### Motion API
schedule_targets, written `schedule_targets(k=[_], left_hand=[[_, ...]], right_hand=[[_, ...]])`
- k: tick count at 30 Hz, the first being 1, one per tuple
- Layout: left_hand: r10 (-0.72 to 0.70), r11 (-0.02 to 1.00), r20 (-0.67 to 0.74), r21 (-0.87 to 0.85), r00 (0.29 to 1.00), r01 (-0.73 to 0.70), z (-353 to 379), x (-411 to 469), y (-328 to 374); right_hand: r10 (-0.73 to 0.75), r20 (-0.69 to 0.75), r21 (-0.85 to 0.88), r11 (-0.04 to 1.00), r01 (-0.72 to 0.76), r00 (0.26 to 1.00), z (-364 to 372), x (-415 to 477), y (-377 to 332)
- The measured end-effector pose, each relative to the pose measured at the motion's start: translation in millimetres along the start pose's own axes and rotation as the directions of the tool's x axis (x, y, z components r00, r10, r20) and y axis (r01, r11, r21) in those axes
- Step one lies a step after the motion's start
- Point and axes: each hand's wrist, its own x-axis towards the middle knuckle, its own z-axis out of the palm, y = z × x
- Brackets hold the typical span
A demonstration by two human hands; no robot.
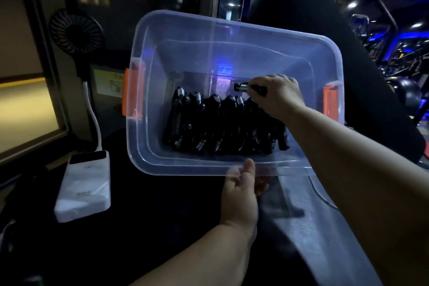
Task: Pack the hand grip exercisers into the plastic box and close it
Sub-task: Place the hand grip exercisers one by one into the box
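Packing nearly done: a row of exercisers [222,123] is lying in the plastic box [232,165]. Right hand [278,97], closed on one exerciser [249,88], is lowering it at 3 o'clock. Left hand [241,190] is gripping the 6 o'clock rim. Lid [325,227] is off; closing remains.

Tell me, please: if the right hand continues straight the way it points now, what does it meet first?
The right hand, holding one hand grip exerciser, points left and slightly down into the plastic box. Probably it first meets the row of exercisers, though depth is unclear.
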Motion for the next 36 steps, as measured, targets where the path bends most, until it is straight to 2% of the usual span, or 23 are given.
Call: schedule_targets(k=[8, 14, 20, 24, 30, 33, 36], left_hand=[[-0.022, 1.000, -0.008, 0.017, 1.000, 0.022, -1, -1, -2], [0.012, 0.998, 0.003, 0.069, 1.000, -0.012, -1, -3, 0], [0.015, 0.998, 0.017, 0.063, 1.000, -0.016, -1, -3, 2], [0.024, 0.997, -0.006, 0.079, 1.000, -0.023, -1, -3, 2], [0.048, 0.994, -0.023, 0.103, 0.999, -0.045, 0, -2, 3], [0.067, 0.993, -0.045, 0.104, 0.997, -0.062, 2, -2, 3], [0.085, 0.993, -0.032, 0.091, 0.996, -0.082, 3, -1, 4]], right_hand=[[0.075, 0.126, -0.004, 0.997, -0.075, 0.989, 33, 25, 13], [0.145, 0.223, 0.012, 0.988, -0.151, 0.964, 42, 29, 16], [0.176, 0.213, -0.019, 0.984, -0.176, 0.961, 42, 26, 14], [0.201, 0.150, -0.018, 0.979, -0.201, 0.968, 37, 18, 11], [0.205, 0.059, 0.153, 0.965, -0.212, 0.977, 6, 3, 8], [0.126, -0.148, 0.186, 0.978, -0.097, 0.981, -17, -17, 21], [0.098, -0.424, 0.245, 0.970, 0.010, 0.900, -42, -49, 44]])
